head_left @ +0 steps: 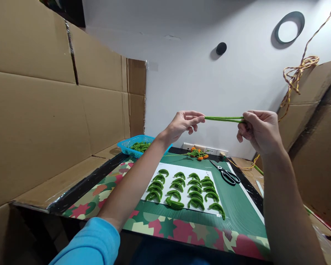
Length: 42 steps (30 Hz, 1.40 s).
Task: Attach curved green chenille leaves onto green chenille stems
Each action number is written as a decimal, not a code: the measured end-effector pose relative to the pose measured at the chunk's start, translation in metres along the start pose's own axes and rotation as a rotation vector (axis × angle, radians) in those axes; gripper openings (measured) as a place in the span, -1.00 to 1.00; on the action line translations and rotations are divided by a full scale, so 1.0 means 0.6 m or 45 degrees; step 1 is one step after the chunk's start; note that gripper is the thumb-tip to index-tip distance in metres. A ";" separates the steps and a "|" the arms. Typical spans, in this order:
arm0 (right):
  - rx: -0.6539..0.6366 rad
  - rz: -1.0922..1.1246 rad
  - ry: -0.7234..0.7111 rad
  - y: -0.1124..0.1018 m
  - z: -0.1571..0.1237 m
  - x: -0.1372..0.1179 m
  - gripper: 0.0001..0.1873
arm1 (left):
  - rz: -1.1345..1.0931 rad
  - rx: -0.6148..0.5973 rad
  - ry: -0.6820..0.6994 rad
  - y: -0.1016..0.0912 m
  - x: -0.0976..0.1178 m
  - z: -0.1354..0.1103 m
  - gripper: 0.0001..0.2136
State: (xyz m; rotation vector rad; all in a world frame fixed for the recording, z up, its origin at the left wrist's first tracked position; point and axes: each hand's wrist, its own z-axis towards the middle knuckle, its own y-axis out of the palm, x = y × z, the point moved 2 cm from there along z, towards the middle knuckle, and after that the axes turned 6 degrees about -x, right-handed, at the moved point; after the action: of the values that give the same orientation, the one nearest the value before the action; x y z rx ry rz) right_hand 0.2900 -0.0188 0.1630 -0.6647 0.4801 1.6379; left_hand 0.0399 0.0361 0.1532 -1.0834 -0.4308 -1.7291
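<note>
A green pipe cleaner (223, 119), doubled into two near-parallel strands, stretches level between my hands above the table. My left hand (186, 123) pinches one end between thumb and fingers. At the other end, my right hand (259, 129) grips the strands, its fingers curled. Below, a white sheet (179, 167) carries several rows of curved green pipe-cleaner pieces (195, 188). Behind my left forearm, a blue plastic basket (124, 146) holds more green pieces (140, 146).
Black-handled scissors (228, 176) lie right of the sheet on the green mat (237, 206). Orange flowers with green stems (200, 154) lie near a power strip (188, 146) at the wall. Cardboard panels (99, 110) stand on the left. A twisted cord (295, 75) hangs at right.
</note>
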 end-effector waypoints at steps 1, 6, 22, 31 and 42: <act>-0.009 0.008 -0.002 0.000 0.000 0.000 -0.48 | 0.004 -0.006 0.007 0.000 -0.001 0.000 -0.64; -0.042 0.040 -0.013 0.000 0.001 0.000 -0.46 | 0.038 -0.036 0.016 0.004 -0.002 0.001 -0.63; -0.064 0.050 0.017 -0.003 0.002 0.003 -0.44 | 0.146 0.021 0.092 0.008 0.006 0.000 -0.58; -0.064 0.107 0.014 -0.004 0.002 0.004 -0.45 | 0.201 0.010 0.134 0.009 0.007 0.000 -0.59; -0.061 0.191 0.022 -0.013 0.007 0.010 -0.42 | 0.344 -0.202 0.128 0.012 0.008 -0.003 -0.59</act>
State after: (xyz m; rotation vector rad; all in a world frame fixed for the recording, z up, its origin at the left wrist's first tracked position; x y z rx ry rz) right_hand 0.2967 -0.0103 0.1627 -0.6925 0.5148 1.7911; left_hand 0.0450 0.0287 0.1548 -1.1064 -0.0795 -1.5872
